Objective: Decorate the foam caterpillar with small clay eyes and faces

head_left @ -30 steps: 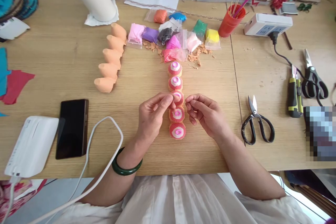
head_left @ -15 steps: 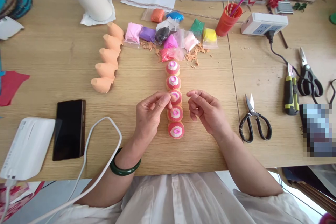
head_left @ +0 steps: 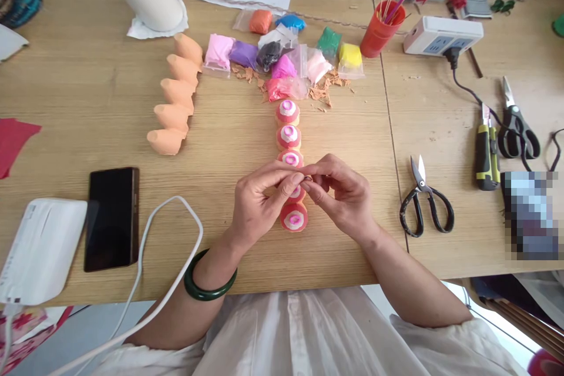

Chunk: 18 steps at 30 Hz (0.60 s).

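My left hand (head_left: 264, 197) and my right hand (head_left: 341, 197) meet fingertip to fingertip above a row of small domes. Both are closed in a pinch, with a tiny dark bit barely showing between them; its kind is too small to make out. The row (head_left: 288, 135) runs away from me, each dome red with a white patch and a pink ring on top. My hands partly cover its middle. Beyond the row's far end lie bags of coloured modelling clay, among them a red one (head_left: 279, 89), a magenta one (head_left: 284, 67) and a black one (head_left: 268, 56).
An orange moulded strip with peaks (head_left: 176, 93) lies to the left. Nearer me are a phone (head_left: 112, 220), a white device (head_left: 46, 249) and its looping cable. At right are scissors (head_left: 423, 194), a utility knife (head_left: 487, 153), a power strip (head_left: 445, 35) and a red cup (head_left: 382, 29) of sticks.
My right hand has moved left to meet my left hand, and their fingertips now touch. The left hand has shifted slightly right. The whole view has shifted a little.
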{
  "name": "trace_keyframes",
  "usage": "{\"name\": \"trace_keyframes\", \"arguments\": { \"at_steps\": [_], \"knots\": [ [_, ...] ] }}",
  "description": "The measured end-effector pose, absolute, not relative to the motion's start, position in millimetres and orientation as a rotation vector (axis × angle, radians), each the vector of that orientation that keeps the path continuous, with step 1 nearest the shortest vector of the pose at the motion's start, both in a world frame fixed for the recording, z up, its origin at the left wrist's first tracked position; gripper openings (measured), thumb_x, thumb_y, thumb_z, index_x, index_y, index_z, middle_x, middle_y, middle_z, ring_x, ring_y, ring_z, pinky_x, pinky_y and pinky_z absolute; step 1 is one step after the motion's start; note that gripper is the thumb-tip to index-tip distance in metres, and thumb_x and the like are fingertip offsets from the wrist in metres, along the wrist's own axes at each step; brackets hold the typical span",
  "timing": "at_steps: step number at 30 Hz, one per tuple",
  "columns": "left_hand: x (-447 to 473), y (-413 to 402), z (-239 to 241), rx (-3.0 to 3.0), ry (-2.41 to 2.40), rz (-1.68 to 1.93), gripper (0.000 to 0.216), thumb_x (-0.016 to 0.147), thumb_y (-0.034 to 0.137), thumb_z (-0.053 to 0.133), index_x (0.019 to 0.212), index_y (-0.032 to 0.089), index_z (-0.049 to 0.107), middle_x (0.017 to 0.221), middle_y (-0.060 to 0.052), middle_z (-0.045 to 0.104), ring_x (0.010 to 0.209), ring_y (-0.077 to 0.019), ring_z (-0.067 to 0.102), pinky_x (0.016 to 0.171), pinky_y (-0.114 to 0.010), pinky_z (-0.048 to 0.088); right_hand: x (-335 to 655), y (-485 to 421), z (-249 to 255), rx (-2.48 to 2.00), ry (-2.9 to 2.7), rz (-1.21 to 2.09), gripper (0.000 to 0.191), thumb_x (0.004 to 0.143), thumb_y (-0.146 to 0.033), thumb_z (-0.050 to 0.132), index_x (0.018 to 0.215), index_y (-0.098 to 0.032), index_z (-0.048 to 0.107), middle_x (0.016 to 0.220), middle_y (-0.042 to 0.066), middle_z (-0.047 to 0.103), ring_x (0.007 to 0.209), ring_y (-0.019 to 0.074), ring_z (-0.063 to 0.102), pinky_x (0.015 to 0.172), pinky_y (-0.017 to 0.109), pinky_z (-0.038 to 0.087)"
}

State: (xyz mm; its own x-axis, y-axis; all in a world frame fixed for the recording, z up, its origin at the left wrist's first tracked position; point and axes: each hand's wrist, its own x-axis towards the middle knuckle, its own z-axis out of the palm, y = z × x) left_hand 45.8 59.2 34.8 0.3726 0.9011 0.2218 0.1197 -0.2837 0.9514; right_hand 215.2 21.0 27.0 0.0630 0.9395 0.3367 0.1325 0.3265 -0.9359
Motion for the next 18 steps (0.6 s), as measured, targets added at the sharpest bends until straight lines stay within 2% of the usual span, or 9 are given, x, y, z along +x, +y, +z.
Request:
{"name": "trace_keyframes", "arguments": {
  "at_steps": [2,4,5,6,11,18],
  "knots": [
    [46,59,35,1.705,0.908,1.022,0.022,0.103,0.023,0.065,0.087,0.021,0.081,0.092,-0.001,0.08,0.076,-0.01,0.071,0.071,-0.02,0.056,216,20,27,-1.061,-1.448,0.701,0.013,0.094,-0.014,0.075,0.103,-0.022,0.079,0.079,-0.001,0.065,0.064,0.0089,0.053,0.057,0.024,0.046],
    [47,58,35,1.708,0.917,1.032,0.026,0.104,0.024,0.064,0.083,0.021,0.079,0.091,-0.001,0.08,0.076,-0.0113,0.071,0.073,-0.022,0.057,216,19,28,-1.097,-1.458,0.677,0.008,0.094,-0.018,0.076,0.099,-0.023,0.079,0.081,0.0,0.069,0.064,0.01,0.054,0.056,0.025,0.046],
    [47,58,35,1.71,0.93,1.042,0.028,0.104,0.025,0.063,0.082,0.021,0.079,0.091,-0.002,0.08,0.077,-0.0123,0.071,0.076,-0.024,0.057,216,18,30,-1.14,-1.422,0.722,0.003,0.095,-0.022,0.076,0.096,-0.023,0.078,0.08,0.001,0.069,0.063,0.0106,0.055,0.055,0.026,0.046],
    [46,58,35,1.71,0.95,1.05,0.028,0.104,0.026,0.063,0.083,0.021,0.08,0.091,-0.002,0.08,0.079,-0.0132,0.071,0.078,-0.025,0.057,216,18,31,-1.188,-1.358,0.798,0.006,0.096,-0.028,0.076,0.093,-0.023,0.077,0.079,0.001,0.068,0.062,0.0109,0.054,0.055,0.027,0.046],
    [45,58,36,1.643,1.044,1.078,0.03,0.107,0.032,0.06,0.088,0.023,0.082,0.088,-0.001,0.079,0.083,-0.0146,0.072,0.084,-0.028,0.057,215,20,37,-1.252,-0.948,1.232,0.037,0.095,-0.052,0.074,0.075,-0.021,0.066,0.069,-0.002,0.058,0.051,0.0083,0.048,0.046,0.026,0.038],
    [45,56,35,1.658,1.063,1.072,0.03,0.106,0.033,0.06,0.087,0.022,0.081,0.089,-0.002,0.079,0.083,-0.0152,0.072,0.085,-0.028,0.058,215,24,34,-1.172,-0.776,1.405,0.035,0.085,-0.05,0.085,0.079,-0.019,0.069,0.065,-0.004,0.059,0.05,0.007,0.049,0.045,0.023,0.038]
  ]
}}
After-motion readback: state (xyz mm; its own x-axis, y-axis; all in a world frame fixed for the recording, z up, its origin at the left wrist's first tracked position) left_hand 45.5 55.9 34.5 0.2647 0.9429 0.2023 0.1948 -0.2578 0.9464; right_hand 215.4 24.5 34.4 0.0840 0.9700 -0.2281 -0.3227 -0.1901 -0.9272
